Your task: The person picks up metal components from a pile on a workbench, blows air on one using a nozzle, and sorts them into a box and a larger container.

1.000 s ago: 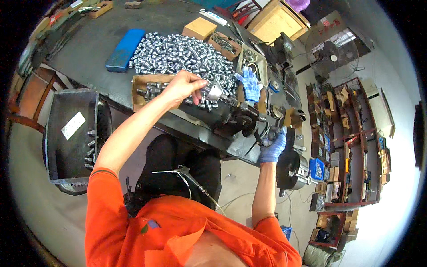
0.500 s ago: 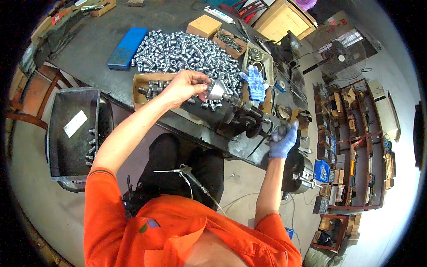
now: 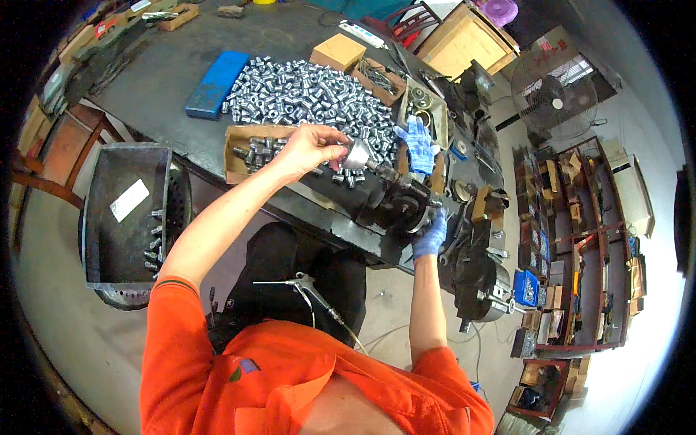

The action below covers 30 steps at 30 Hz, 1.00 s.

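My bare left hand (image 3: 317, 151) is closed, thumb and fingers pinched at the mouth of a silver cone-shaped chuck (image 3: 357, 155). Whatever small piece lies between the fingertips is hidden. The chuck sits on the left end of a dark bench-mounted spindle machine (image 3: 388, 199). At its right end, my right hand (image 3: 432, 235) in a blue-and-white glove has its fingers curled at the edge of a black handwheel (image 3: 410, 214). Behind the chuck lies a big heap of shiny metal fittings (image 3: 312, 94). A cardboard box (image 3: 236, 161) with more fittings stands beside my left wrist.
A blue case (image 3: 217, 83), a yellow-brown box (image 3: 338, 52) and a spare blue glove (image 3: 418, 145) lie on the dark bench. A metal bin (image 3: 109, 239) stands at left. An air gun (image 3: 304, 283) rests on my lap. A second chuck-like machine (image 3: 482, 286) is at right, before shelving (image 3: 580, 254).
My right hand has moved left, closer to the spindle machine and its handwheel. My left hand stays at the chuck. The whole view has shifted slightly.
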### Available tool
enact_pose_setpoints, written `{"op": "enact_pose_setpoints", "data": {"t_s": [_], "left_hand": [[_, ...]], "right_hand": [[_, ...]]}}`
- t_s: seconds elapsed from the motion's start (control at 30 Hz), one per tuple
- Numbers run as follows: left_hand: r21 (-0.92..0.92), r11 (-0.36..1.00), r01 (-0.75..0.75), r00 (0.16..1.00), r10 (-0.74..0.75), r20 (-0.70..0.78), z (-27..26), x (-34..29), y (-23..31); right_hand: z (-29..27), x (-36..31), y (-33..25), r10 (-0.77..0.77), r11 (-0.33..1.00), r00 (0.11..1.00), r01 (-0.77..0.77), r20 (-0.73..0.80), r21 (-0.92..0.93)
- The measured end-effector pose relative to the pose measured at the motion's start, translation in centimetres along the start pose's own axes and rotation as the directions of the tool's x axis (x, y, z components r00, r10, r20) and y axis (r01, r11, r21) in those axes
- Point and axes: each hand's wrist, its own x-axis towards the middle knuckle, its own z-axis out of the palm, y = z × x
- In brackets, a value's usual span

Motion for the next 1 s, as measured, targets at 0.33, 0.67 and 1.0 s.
{"op": "enact_pose_setpoints", "data": {"t_s": [0.33,0.67,1.0], "left_hand": [[0.019,0.997,0.072,0.996,-0.071,-0.048,0.8,0.3,0.7],[0.147,0.975,0.166,0.984,-0.154,-0.089,0.0,0.1,1.3],[0.083,0.992,0.100,0.991,-0.092,-0.094,-1.2,-0.5,1.3]], "right_hand": [[-2.3,5.5,0.9,0.062,0.998,0.993,-0.064,0.102,0.016],[6.3,-2.6,-9.2,-0.182,0.970,0.980,0.165,0.082,0.178],[-0.1,-1.1,-0.7,-0.039,0.999,0.993,0.036,-0.109,-0.029]]}}
